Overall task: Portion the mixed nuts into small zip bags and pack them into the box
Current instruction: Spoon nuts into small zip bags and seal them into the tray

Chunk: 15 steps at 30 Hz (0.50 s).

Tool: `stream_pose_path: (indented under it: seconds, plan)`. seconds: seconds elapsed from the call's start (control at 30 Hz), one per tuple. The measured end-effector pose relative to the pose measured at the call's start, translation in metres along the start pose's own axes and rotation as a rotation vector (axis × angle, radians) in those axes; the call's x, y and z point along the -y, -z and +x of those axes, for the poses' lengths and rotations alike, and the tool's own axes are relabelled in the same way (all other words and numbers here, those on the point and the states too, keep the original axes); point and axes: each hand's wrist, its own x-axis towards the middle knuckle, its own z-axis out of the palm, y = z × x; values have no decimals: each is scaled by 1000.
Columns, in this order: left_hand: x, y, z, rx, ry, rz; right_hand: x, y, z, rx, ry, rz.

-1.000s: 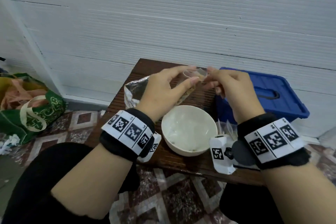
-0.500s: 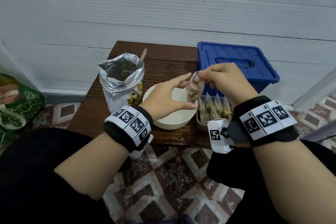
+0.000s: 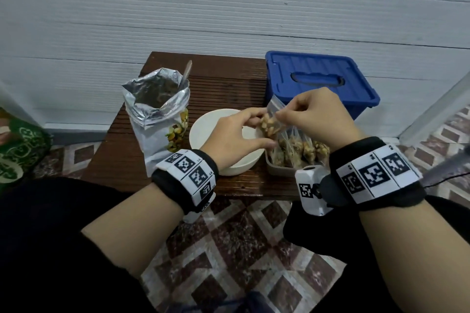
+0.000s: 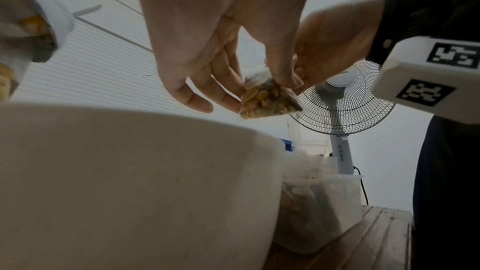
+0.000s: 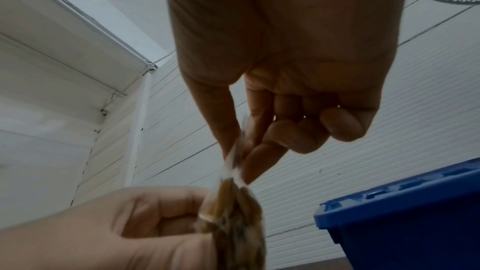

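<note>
A small clear zip bag [image 3: 270,126] filled with mixed nuts hangs between both hands, above the near right rim of the white bowl [image 3: 203,132]. My left hand [image 3: 262,132] holds the bag's filled body [image 5: 233,223] between thumb and curled fingers. My right hand [image 3: 282,115] pinches the bag's top strip [image 5: 233,163] between thumb and forefinger. Just right of the bowl, a small tray-like box [image 3: 278,173] holds several filled bags standing upright. The open foil nut bag [image 3: 157,114] stands to the left with a spoon [image 3: 187,73] in it.
A blue lidded box [image 3: 318,79] sits at the back right of the low brown wooden table [image 3: 122,155]. A standing fan [image 4: 342,98] is off to the right. A green bag [image 3: 17,150] lies on the tiled floor at left. My knees flank the table.
The hands have come down from in front of the wall to just over the bowl's rim and the tray of bags. The zip bag now hangs lower, held by both hands.
</note>
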Motion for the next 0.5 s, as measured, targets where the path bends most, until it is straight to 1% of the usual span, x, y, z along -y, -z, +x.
stream_pose_path:
  seconds: [0.1,0.2,0.33,0.5]
  plan:
    - [0,-2,1,66,25,17,-10,12,0,-76,-59,-27]
    - [3,1,2,59,64,38,-22,23,1,-113,-132,-106]
    - [10,7,3,16,122,74,-36,26,-1,-101,-190,-233]
    - [17,14,7,-21,178,116,-52,10,0,-32,-262,-344]
